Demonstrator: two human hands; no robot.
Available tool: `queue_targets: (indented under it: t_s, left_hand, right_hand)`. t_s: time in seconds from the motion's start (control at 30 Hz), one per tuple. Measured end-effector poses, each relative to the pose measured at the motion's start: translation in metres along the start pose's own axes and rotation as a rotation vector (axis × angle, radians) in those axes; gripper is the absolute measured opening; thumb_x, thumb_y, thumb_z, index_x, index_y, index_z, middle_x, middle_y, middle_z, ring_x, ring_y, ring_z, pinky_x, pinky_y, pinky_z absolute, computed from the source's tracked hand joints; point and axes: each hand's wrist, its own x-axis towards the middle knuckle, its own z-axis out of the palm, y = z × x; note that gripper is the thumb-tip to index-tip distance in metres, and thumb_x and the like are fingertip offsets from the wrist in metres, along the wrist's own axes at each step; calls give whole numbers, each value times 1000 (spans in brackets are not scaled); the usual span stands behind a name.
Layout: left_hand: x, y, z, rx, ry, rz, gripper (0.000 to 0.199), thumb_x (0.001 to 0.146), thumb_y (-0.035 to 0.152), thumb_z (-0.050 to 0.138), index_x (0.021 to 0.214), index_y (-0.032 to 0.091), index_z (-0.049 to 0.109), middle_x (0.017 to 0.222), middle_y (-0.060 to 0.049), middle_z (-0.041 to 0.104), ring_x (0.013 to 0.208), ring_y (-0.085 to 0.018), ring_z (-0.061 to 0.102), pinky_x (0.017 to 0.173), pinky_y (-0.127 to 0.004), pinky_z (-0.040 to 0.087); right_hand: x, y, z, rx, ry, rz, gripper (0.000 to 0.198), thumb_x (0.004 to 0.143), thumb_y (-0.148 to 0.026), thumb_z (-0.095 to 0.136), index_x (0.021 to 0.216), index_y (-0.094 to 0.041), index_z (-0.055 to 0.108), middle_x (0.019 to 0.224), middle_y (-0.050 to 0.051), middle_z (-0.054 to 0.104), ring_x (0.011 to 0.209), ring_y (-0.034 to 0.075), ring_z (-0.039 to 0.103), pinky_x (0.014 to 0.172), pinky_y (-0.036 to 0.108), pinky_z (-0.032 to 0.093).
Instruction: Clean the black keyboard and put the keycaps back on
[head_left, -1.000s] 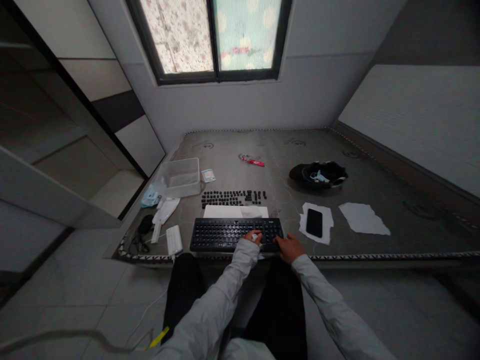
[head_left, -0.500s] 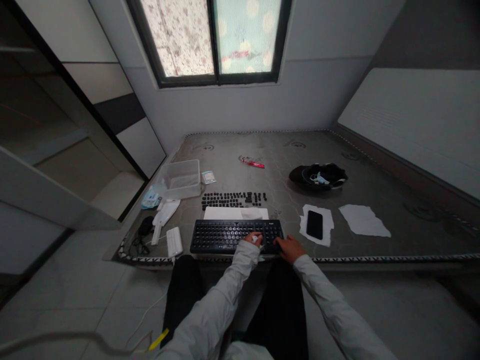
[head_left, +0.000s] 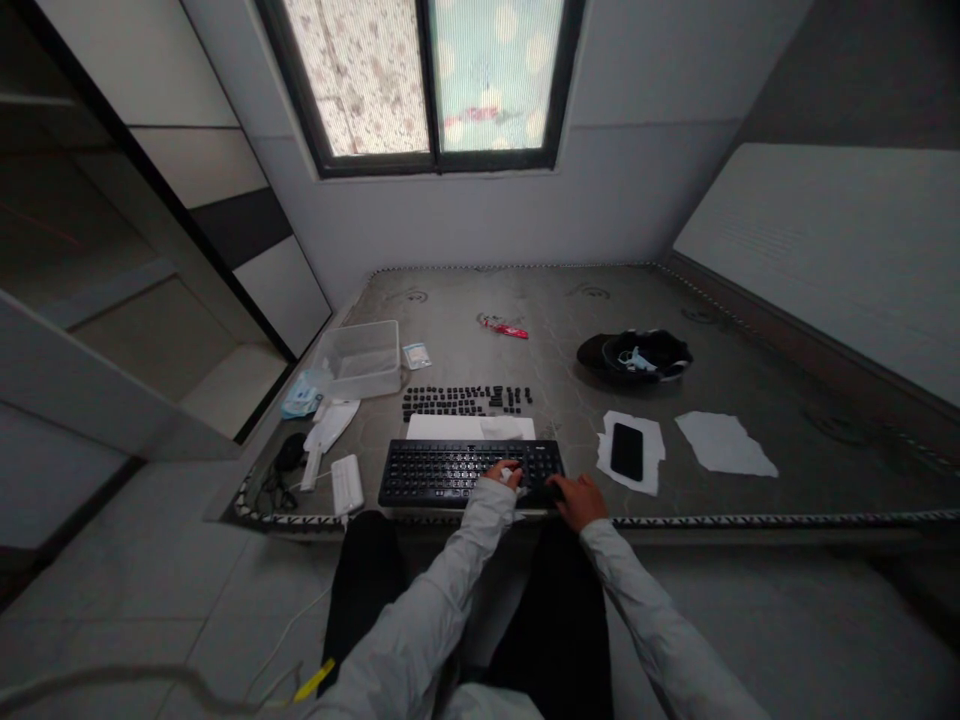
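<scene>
A black keyboard (head_left: 431, 470) lies in front of me near the bed's front edge, many of its key positions bare of caps. My left hand (head_left: 504, 474) is over its right half, fingers closed around a crumpled white tissue (head_left: 507, 472). At the keyboard's lower right corner, my right hand (head_left: 581, 502) has its fingers bent onto the edge, with thumb and forefinger gripping there. Behind the keyboard is a white sheet or board (head_left: 442, 427), and beyond that, rows of loose black keycaps (head_left: 450, 400).
To the left are a clear plastic box (head_left: 364, 360), a small packet (head_left: 417, 356), a white power strip (head_left: 346, 485) and a dark cable (head_left: 281, 490). To the right, a phone (head_left: 627, 452) rests on paper beside another paper sheet (head_left: 726, 443). A black cap (head_left: 600, 355) and red packet (head_left: 506, 328) lie farther back.
My left hand has shifted very slightly to the left with the tissue. My right hand stays at the keyboard's corner. The other objects have not moved.
</scene>
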Motion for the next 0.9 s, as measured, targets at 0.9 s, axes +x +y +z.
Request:
queue_targets:
  t_s: [0.9]
  left_hand:
    - [-3,6,9,677,-277,227,23,87,28,54,105,28,67,112,-4,64,90,-20,63,74,-30,46]
  right_hand:
    - [7,-5,2,89,-9,228,32,91,-44,48,107,-27,70,95,5,77,89,22,70,81,31,46]
